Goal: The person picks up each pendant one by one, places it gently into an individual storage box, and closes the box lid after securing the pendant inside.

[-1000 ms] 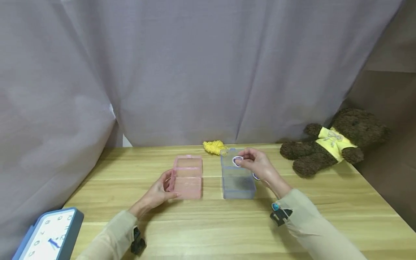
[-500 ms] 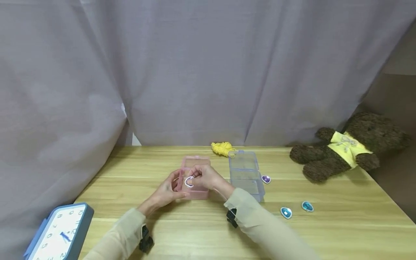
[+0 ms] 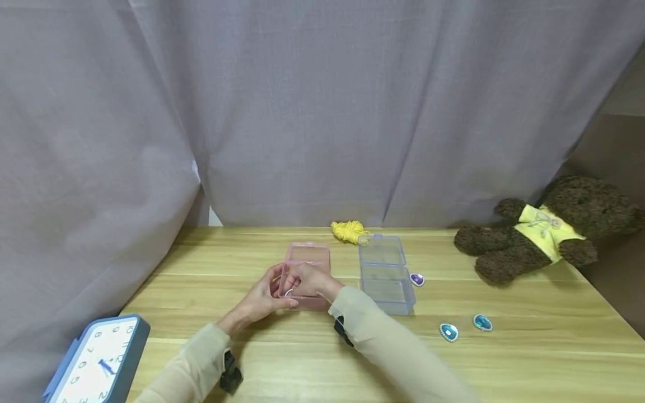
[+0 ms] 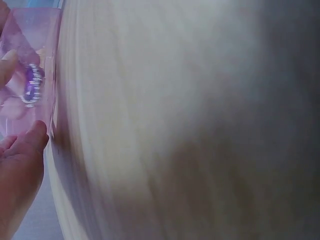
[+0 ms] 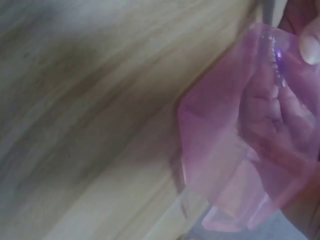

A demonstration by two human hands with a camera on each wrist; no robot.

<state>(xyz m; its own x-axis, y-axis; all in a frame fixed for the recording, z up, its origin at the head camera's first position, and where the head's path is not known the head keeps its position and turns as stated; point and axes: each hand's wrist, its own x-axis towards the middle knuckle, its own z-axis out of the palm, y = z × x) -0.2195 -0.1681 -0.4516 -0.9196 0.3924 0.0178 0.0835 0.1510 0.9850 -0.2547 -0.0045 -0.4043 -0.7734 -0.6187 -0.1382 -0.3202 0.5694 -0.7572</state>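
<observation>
From here I list: pink box (image 3: pixel 313 304), gripped by the left fingers (image 3: pixel 287 304); purple gem (image 4: pixel 33 84), pinched inside that box by the right fingers (image 3: pixel 293 280); blue box (image 3: pixel 395 308), nearby.

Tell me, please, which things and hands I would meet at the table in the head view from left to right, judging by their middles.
Clock, left hand, pink box, yarn, blue box, purple gem, left teal gem, right teal gem, bear. Left out: right hand and its gem, overlapping the pink box.

Gem (image 4: pixel 33 84) inside left box (image 3: pixel 313 304), bear (image 3: pixel 546 230) right
</observation>
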